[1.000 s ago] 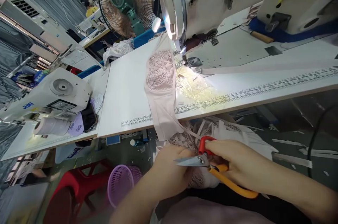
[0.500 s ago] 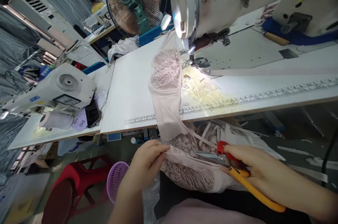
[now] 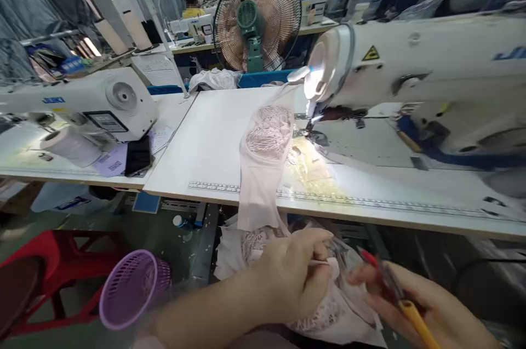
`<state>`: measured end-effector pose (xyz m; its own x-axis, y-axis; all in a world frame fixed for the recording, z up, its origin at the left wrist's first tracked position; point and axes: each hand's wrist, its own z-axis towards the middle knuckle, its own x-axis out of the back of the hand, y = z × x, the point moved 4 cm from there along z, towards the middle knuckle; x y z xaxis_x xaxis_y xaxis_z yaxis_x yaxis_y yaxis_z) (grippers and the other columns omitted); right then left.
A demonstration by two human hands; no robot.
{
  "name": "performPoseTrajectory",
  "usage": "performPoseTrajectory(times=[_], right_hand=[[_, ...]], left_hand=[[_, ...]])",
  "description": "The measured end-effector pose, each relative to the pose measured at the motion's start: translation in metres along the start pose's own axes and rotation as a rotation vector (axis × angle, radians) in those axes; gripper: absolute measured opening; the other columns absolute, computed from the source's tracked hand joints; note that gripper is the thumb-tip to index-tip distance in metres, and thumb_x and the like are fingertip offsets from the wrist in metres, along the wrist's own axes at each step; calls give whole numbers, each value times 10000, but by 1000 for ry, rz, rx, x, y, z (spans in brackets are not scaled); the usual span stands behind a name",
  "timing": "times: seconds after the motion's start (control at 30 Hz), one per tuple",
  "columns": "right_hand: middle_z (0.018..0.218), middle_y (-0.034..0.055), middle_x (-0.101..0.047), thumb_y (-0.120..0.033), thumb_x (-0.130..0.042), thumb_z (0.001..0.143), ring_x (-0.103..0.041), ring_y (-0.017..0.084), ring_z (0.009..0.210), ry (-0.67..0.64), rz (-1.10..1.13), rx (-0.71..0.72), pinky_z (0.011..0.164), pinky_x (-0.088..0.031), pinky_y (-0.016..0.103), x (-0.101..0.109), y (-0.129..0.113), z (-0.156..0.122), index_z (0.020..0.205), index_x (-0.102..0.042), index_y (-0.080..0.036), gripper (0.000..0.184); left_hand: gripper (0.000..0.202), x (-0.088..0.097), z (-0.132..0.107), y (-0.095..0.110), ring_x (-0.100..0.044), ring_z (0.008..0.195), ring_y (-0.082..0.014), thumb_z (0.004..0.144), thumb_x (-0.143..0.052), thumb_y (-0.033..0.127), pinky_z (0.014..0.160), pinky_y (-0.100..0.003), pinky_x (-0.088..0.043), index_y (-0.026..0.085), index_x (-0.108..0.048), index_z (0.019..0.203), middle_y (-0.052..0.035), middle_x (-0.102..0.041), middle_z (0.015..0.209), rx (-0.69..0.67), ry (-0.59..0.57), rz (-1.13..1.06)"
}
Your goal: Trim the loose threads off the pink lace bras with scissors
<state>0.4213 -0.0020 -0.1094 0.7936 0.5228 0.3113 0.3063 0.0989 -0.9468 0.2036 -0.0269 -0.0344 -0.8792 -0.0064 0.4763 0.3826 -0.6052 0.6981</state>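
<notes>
Pale pink lace bras lie in front of me. One lace cup (image 3: 269, 132) rests on the table beside the sewing machine's needle, and its band hangs over the front edge. In my lap, my left hand (image 3: 293, 275) pinches a fold of a pale pink lace bra (image 3: 324, 310) between thumb and fingers. To its right, my right hand (image 3: 427, 305) is closed around scissors (image 3: 413, 316) with red and yellow handles. Motion blurs the scissors, and their blades are mostly hidden. The scissors are apart from the fabric that my left hand pinches.
A white sewing machine (image 3: 382, 69) with its lamp lit stands on the white table (image 3: 209, 141). Another machine (image 3: 115, 99), a thread cone (image 3: 72, 146) and a phone (image 3: 138, 155) are left. A fan (image 3: 258, 17) stands behind. Below are a purple basket (image 3: 131, 289) and red stool (image 3: 69, 261).
The view has turned and levelled. My scissors have come away from the fabric and swung round in my right hand. My left hand has moved right and still pinches the fabric.
</notes>
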Motion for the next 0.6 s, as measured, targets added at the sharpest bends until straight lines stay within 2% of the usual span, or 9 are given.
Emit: performPoseTrajectory(times=[0.13,0.27,0.33,0.4,0.5,0.6], right_hand=[[824,-6,-651,-335,-704,888,-605,171,663,70,57,75,583,-540,240,4,-41,14,974,-644,-286,116],[824,-14,-604,-284,-727,861,-591,177,716,64,96,81,622,-520,257,-2,-58,20,887,-621,-270,110],[807,-29,-576,-282,-748,842,-585,177,735,98,106,80,624,-509,251,-2,-57,20,869,-602,-284,148],[792,-39,-554,-287,-751,839,-563,172,714,141,70,102,608,-494,248,-1,-55,20,890,-591,-306,169],[804,-33,-570,-305,-717,872,-544,171,662,149,-3,172,570,-487,254,-1,-54,20,969,-594,-328,158],[808,-28,-579,-327,-751,854,-532,160,636,163,3,145,558,-480,247,-3,-55,24,902,-584,-302,175]], left_hand=[[422,-12,11,10,-652,727,-186,905,-440,120,669,-304,-541,166,-374,1319,-63,-665,892,-72,-38,27],[329,-17,15,11,-631,696,-188,891,-432,154,636,-301,-516,148,-477,1217,-66,-664,857,10,-100,-49],[348,-18,14,5,-617,696,-191,871,-476,211,634,-302,-502,142,-514,1210,-65,-666,854,162,-147,-84],[374,-20,11,-4,-605,715,-206,825,-573,317,637,-309,-483,155,-583,1162,-62,-668,847,379,-206,-90],[281,-27,5,-13,-542,644,-180,751,-663,406,571,-274,-404,172,-677,905,-15,-604,706,640,-268,-209],[237,-37,4,-17,-397,522,-100,773,-634,376,485,-226,-293,164,-599,673,38,-458,564,759,-199,-516]])
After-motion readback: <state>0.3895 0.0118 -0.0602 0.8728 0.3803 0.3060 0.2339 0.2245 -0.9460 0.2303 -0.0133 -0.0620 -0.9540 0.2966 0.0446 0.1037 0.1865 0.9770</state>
